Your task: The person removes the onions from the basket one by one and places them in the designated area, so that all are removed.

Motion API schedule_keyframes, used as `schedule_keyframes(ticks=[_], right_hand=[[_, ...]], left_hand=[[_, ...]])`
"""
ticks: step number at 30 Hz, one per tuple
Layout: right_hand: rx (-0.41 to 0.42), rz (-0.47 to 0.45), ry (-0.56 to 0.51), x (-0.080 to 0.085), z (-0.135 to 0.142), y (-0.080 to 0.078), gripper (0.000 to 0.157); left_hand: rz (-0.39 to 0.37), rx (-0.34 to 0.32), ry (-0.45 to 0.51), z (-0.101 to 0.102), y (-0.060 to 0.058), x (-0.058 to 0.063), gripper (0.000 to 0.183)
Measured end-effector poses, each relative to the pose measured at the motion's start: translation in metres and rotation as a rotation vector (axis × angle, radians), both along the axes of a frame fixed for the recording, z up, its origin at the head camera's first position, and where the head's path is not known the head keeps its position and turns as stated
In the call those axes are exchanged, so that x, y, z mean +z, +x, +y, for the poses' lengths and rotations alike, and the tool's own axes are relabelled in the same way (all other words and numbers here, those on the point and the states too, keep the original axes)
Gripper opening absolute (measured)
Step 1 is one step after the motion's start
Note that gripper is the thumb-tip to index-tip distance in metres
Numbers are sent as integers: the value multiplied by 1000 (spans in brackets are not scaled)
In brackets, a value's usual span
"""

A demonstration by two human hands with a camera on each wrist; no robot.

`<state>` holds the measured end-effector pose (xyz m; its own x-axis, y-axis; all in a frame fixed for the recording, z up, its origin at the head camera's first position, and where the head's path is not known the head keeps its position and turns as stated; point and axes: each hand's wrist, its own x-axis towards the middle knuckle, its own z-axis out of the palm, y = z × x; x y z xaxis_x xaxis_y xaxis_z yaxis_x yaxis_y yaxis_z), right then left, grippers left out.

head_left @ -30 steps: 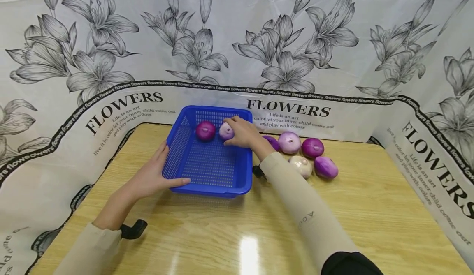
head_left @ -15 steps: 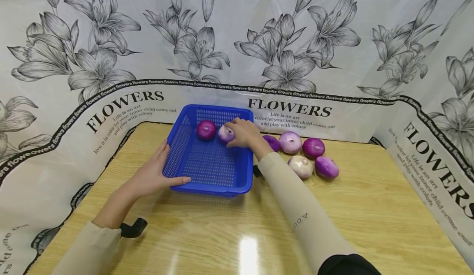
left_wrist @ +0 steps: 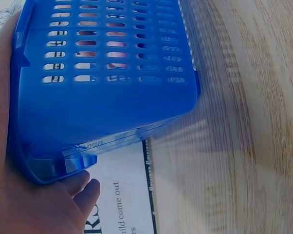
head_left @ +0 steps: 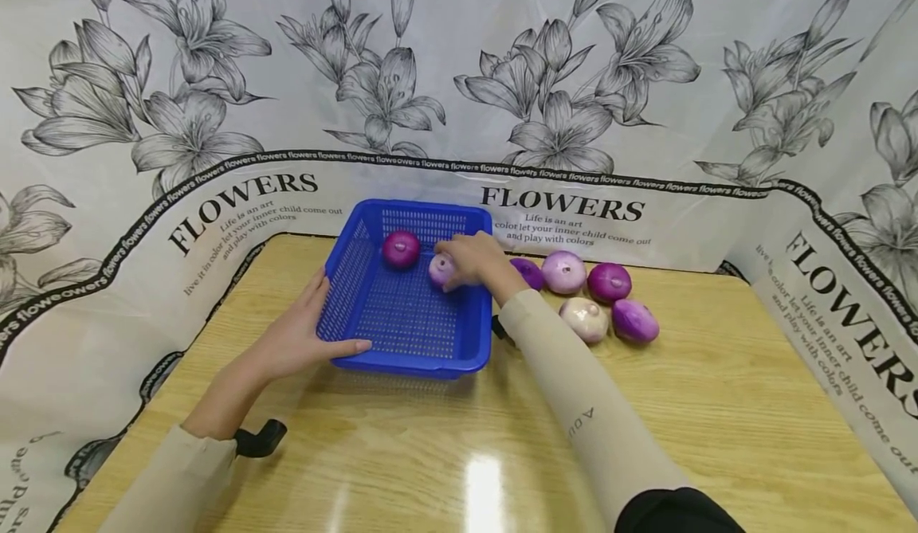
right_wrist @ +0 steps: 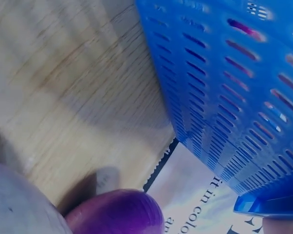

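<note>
A blue plastic basket [head_left: 405,367] with slotted walls stands on the table, tilted slightly in the head view. My left hand [head_left: 290,342] grips its near-left corner, thumb along the near rim and fingers against the outer left side. The left wrist view shows the fingertips [left_wrist: 87,197] by the rim. Inside the basket, my right hand [head_left: 475,260] holds a pale purple onion [head_left: 441,270] near the right wall, its fingers around the far and right sides. A dark purple onion [head_left: 401,250] lies to the left of it, touched by neither hand.
Right of the basket sit several onions: a dark one [head_left: 529,273] partly behind my wrist, a pale purple one [head_left: 563,272], a whitish one [head_left: 584,319], and two more purple ones. Flower-printed cloth [head_left: 402,178] walls the wooden table [head_left: 402,453] at the back and sides.
My right hand has shifted the pale onion slightly toward me inside the basket and turned it a little. The left hand and basket have stayed in place.
</note>
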<state>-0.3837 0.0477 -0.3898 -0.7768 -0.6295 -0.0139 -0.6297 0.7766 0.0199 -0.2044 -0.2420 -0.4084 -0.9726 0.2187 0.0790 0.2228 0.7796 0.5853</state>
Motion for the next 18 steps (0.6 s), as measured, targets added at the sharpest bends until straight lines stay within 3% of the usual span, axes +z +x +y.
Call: schedule_keyframes(ticks=[5, 18], right_hand=[[-1, -3, -77, 0, 1, -1, 70], [24, 5, -451, -2, 2, 2, 73]], left_hand=[[2, 3, -9, -1, 0, 0, 134], [-4, 0, -8, -1, 0, 0, 135]])
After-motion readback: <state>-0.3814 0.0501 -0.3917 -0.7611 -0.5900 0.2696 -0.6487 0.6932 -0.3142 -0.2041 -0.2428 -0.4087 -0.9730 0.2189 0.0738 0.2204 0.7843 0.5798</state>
